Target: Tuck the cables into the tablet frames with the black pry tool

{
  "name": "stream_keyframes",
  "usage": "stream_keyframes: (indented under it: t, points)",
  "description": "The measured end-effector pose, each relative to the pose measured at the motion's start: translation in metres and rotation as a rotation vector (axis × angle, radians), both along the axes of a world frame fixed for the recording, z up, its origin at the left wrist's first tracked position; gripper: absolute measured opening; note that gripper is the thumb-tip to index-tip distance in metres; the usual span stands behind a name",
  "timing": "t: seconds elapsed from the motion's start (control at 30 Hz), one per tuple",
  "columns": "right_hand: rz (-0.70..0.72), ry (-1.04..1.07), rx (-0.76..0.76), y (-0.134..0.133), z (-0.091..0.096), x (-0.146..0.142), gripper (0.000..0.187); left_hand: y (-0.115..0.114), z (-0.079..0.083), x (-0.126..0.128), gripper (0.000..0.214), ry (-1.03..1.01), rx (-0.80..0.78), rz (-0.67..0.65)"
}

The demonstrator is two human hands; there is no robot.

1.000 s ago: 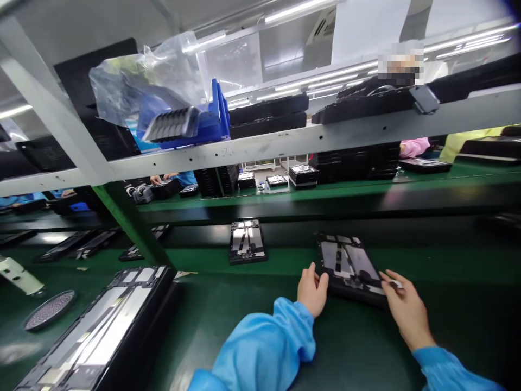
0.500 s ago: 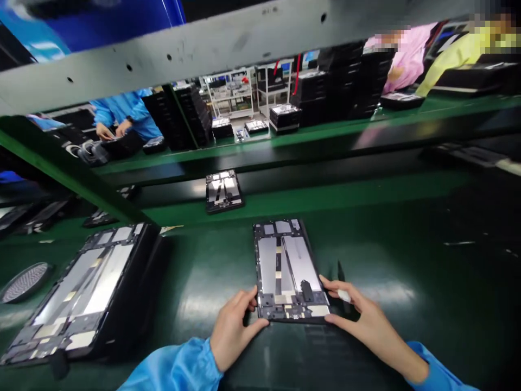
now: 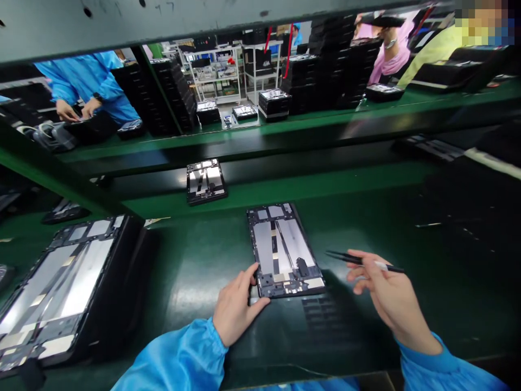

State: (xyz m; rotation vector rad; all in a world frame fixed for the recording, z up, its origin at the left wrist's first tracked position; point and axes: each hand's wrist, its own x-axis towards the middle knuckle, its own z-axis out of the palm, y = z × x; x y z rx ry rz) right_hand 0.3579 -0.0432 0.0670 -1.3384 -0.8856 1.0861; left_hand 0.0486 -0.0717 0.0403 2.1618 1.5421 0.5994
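An opened tablet [image 3: 285, 255] lies flat on the green work surface, its inside facing up with silver battery panels, a dark ribbon cable and small boards along the lower end. My left hand [image 3: 237, 300] grips its lower left corner, fingers along the side and thumb at the bottom edge. To the right of the tablet, and apart from it, my right hand [image 3: 385, 288] is closed around black tweezers [image 3: 345, 257] with a pale band. The tweezers' tips point left toward the tablet's right edge.
A stack of opened tablets in black trays [image 3: 118, 288] stands on the left. Another opened tablet [image 3: 207, 182] lies farther back, before a raised green ledge [image 3: 244, 136]. A green post [image 3: 73, 168] slants at left. Co-workers' sleeves [image 3: 83, 81] and tall black tray stacks [image 3: 329, 60] are beyond.
My right hand has left the tablet's lower right corner and moved right and up, with the tweezers now held out between the fingers. My left hand stays on the tablet. The view has shifted.
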Motion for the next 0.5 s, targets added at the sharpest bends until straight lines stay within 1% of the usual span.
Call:
stream_keyframes:
  t: [0.07,0.13,0.23,0.3,0.37,0.4,0.5]
  points:
    - [0.009,0.065,0.014,0.000,0.003,-0.014,0.040,0.005,0.004,0.001,0.060,-0.001,0.003,-0.020]
    - [0.056,0.131,0.024,-0.001,0.004,-0.031,0.041,0.010,0.008,0.001,0.047,-0.013,0.032,-0.043]
    - [0.171,0.191,-0.010,0.000,0.004,-0.055,0.040,0.016,0.012,0.003,0.023,-0.028,0.084,-0.087]
    - [0.261,0.180,-0.029,0.000,0.002,-0.067,0.036,0.019,0.014,0.006,0.012,-0.046,0.095,-0.116]
    - [0.362,0.102,-0.008,0.000,0.001,-0.075,0.037,0.019,0.015,0.010,0.011,-0.093,0.065,-0.121]
    - [0.416,0.028,0.029,0.000,0.000,-0.078,0.036,0.019,0.016,0.012,0.011,-0.124,0.032,-0.112]
    - [0.596,-0.291,0.218,-0.002,-0.001,-0.084,0.024,0.016,0.018,0.016,0.011,-0.209,-0.098,-0.057]
